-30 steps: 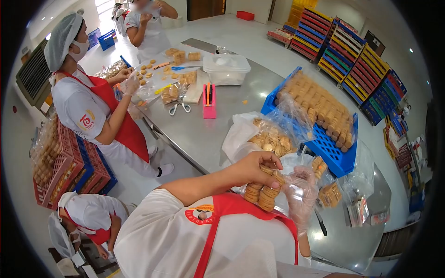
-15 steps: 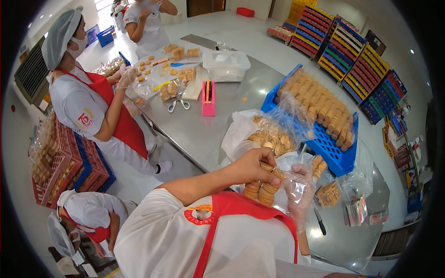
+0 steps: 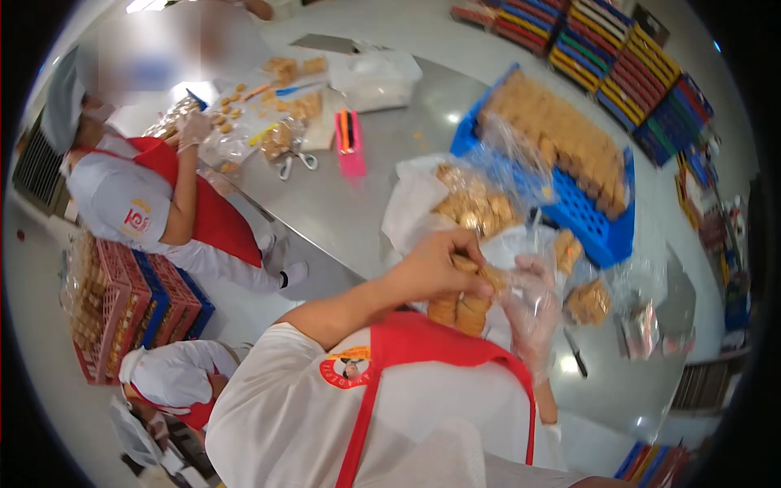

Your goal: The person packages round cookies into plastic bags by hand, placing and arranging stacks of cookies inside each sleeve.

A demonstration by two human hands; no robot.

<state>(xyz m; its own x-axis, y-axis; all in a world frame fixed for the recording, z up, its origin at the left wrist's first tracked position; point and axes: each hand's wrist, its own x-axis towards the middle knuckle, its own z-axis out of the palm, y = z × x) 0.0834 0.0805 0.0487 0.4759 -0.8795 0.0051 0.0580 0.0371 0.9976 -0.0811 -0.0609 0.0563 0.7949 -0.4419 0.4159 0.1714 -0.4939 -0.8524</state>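
Held in front of my chest is a clear pack of round biscuits (image 3: pixel 457 312), stacked in columns. My bare left hand (image 3: pixel 443 264) is closed with thumb and fingers pinching the top of this pack. My right hand (image 3: pixel 530 305), in a clear plastic glove, is closed against the pack's right side; its fingertips are partly hidden. Just beyond my hands, loose biscuits (image 3: pixel 476 213) lie in an opened plastic bag on white lining. Other packed biscuits (image 3: pixel 587 302) sit to the right of my gloved hand, and a black-handled knife (image 3: pixel 576 355) lies nearby on the table.
A blue crate (image 3: pixel 598 242) with rows of biscuits stands ahead on the steel table (image 3: pixel 390 175). Farther left are a pink holder (image 3: pixel 350 150), scissors (image 3: pixel 297 165) and a white tub (image 3: pixel 376 80). A co-worker (image 3: pixel 130 191) stands at the left, another (image 3: pixel 175 378) bends lower down.
The view has tilted and shifted, so the crate and table items appear higher. My hands keep hold of the biscuit pack with little change.
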